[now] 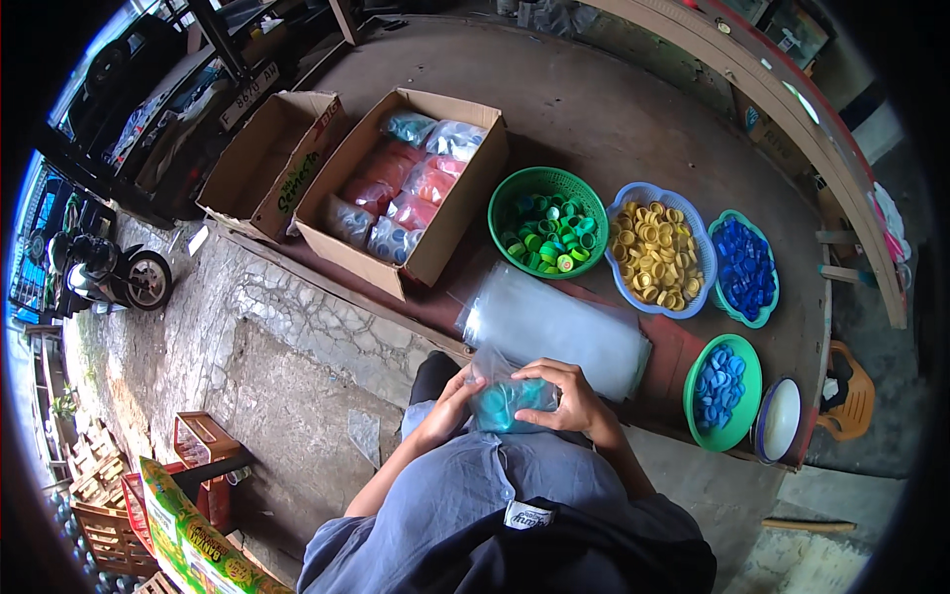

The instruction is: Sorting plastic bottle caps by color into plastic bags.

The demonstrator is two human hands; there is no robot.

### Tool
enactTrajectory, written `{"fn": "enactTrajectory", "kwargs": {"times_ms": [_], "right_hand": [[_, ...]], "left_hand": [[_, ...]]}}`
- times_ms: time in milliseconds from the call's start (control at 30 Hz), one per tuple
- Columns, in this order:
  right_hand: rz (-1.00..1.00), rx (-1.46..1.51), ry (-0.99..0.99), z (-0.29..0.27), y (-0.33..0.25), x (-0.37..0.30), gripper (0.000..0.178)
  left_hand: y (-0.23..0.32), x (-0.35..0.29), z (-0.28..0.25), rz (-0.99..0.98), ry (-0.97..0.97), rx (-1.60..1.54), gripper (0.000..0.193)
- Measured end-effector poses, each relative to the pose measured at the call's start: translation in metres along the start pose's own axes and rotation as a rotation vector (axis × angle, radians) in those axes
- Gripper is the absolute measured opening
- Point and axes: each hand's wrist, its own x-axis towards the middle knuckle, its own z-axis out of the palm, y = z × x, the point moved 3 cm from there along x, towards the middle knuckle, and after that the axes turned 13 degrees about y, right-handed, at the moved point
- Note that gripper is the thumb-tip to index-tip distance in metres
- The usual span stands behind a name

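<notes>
Close to my body I hold a clear plastic bag (502, 401) with teal bottle caps inside. My left hand (450, 406) is closed on the bag's left side near its top. My right hand (566, 396) curls round its right side, thumb and fingers gripping the plastic. Just beyond my hands a stack of flat clear plastic bags (554, 327) lies on the table. Past that stands a green basket (549, 176) of green caps. To its right are a lavender basket (633, 198) of yellow caps and a mint basket (740, 220) of dark blue caps.
A cardboard box (450, 247) holds filled bags of caps; another open box (242, 178) stands left of it. At the right are a green bowl (744, 396) of light blue caps and a white basin (782, 421). An orange plastic chair (853, 396) stands beyond the table's right edge.
</notes>
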Motion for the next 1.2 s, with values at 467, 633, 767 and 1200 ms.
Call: {"fn": "enactTrajectory", "kwargs": {"times_ms": [467, 633, 767, 1200], "right_hand": [[0.428, 0.383, -0.108, 0.029, -0.014, 0.011, 0.057], [0.47, 0.369, -0.084, 0.034, -0.018, 0.011, 0.064], [0.487, 0.334, 0.001, 0.035, -0.023, 0.015, 0.069], [0.485, 0.6, 0.375, 0.086, 0.014, 0.063, 0.043]], "left_hand": [[0.066, -0.005, -0.019, 0.61, -0.155, 0.761, 0.047], [0.062, -0.002, -0.03, 0.291, -0.223, 0.555, 0.04], [0.051, 0.009, -0.047, 0.097, -0.152, 0.643, 0.047], [0.075, 0.053, -0.07, 0.173, -0.037, 0.221, 0.044]]}}
